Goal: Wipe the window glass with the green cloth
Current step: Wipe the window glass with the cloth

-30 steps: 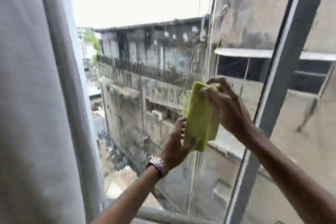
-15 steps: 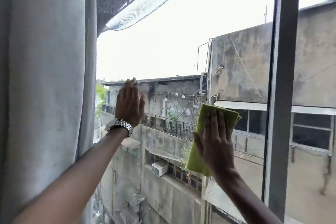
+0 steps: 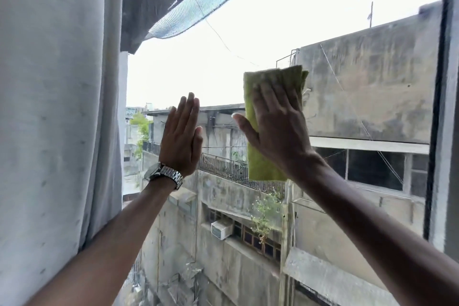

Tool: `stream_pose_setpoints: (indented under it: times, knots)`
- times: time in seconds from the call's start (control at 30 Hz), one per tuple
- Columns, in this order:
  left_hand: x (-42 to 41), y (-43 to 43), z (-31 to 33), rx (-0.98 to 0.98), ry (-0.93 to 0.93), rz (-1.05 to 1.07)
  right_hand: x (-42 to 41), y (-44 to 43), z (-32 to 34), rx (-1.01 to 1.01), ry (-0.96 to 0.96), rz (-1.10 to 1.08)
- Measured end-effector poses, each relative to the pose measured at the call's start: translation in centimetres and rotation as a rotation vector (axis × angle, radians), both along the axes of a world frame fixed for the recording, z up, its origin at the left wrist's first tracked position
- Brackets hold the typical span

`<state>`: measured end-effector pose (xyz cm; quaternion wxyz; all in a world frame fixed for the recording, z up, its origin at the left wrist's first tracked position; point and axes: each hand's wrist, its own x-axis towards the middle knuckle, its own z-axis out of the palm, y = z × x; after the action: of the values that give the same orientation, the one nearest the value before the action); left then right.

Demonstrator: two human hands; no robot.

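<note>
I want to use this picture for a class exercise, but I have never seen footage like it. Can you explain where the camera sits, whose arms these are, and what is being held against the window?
The one picture comes from a wide-angle camera worn on a person's head, looking forward at their own arms. No machine is involved. The right hand lies flat with fingers spread on a folded green cloth, pressing it against the window glass. The left hand, with a metal wristwatch, is raised open beside it and holds nothing. A pale curtain hangs at the left; a dark window frame stands at the right. Buildings show outside.

Single head-worn view, close behind both raised hands, facing outward through the window glass (image 3: 248, 40), angled slightly downward
</note>
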<state>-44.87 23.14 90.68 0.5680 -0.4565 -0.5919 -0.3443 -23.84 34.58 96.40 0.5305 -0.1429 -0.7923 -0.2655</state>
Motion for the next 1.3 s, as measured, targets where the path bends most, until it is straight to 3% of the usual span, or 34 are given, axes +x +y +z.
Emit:
stream_pose_setpoints:
  times: [0.17, 0.37, 0.47, 0.57, 0.7, 0.8, 0.9, 1.1, 1.2, 1.3]
  knots:
    - [-0.5, -0.1, 0.0, 0.006, 0.024, -0.018, -2.4, -1.7, -8.4, 0.11, -0.147, 0.023]
    - [-0.4, -0.1, -0.1, 0.018, 0.038, -0.035, 2.1, 1.1, -17.4, 0.199, -0.313, -0.002]
    - [-0.4, 0.0, -0.1, 0.022, 0.043, -0.032, 5.2, 3.3, -16.1, 0.227, -0.295, 0.001]
    - [-0.6, 0.0, -0.2, 0.017, 0.043, -0.03, 8.0, 5.6, -11.3, 0.214, -0.15, -0.088]
    - [-0.6, 0.1, -0.2, 0.025, 0.045, -0.028, 9.3, 6.7, -2.5, 0.045, 0.065, -0.17]
    - [-0.7, 0.1, -0.3, 0.033, 0.049, -0.032, 7.2, 4.8, 0.2, -0.062, 0.125, -0.122]
    - [-0.6, 0.1, -0.4, 0.03, 0.055, -0.037, 4.1, 1.7, -1.8, -0.03, 0.04, -0.065]
    - [-0.3, -0.2, -0.3, 0.032, 0.058, -0.038, 2.9, 0.0, -12.5, 0.196, -0.427, -0.018]
    - [-0.2, -0.2, -0.4, 0.025, 0.048, -0.032, 6.0, 2.4, -11.8, 0.237, -0.381, -0.05]
    - [-0.4, 0.0, -0.3, 0.028, 0.053, -0.029, 8.5, 4.8, -7.5, 0.168, -0.174, -0.093]
